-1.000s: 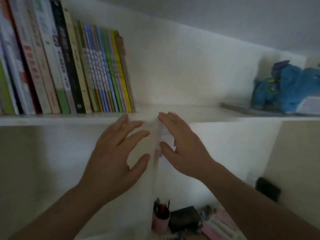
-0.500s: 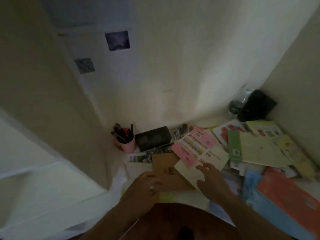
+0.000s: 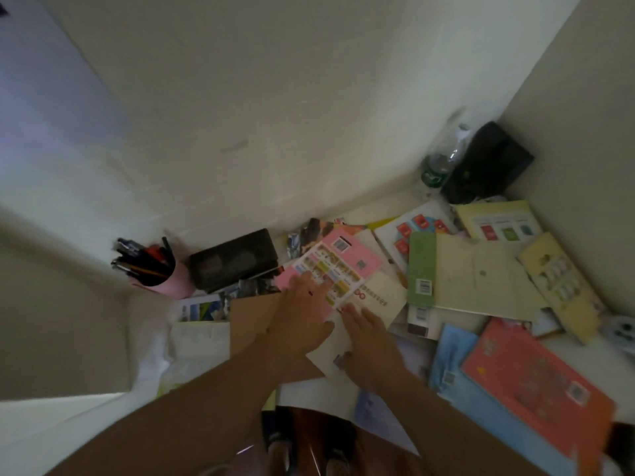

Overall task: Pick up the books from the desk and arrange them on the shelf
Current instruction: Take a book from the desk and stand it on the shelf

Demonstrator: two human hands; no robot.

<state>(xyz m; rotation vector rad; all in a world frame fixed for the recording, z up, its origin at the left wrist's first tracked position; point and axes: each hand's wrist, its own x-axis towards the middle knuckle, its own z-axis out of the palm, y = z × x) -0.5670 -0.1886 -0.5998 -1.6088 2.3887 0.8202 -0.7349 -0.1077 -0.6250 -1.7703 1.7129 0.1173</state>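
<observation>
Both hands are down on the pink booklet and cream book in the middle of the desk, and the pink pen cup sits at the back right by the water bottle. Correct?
Not quite. In the head view the pink pen cup stands at the back left, beside a black box; the water bottle is at the back right. The rest holds: the left hand rests on the pink booklet and the right hand on the cream book.

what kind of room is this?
Likely a home study corner: a desk against the wall, strewn with books, a pink pen cup and a water bottle.
</observation>
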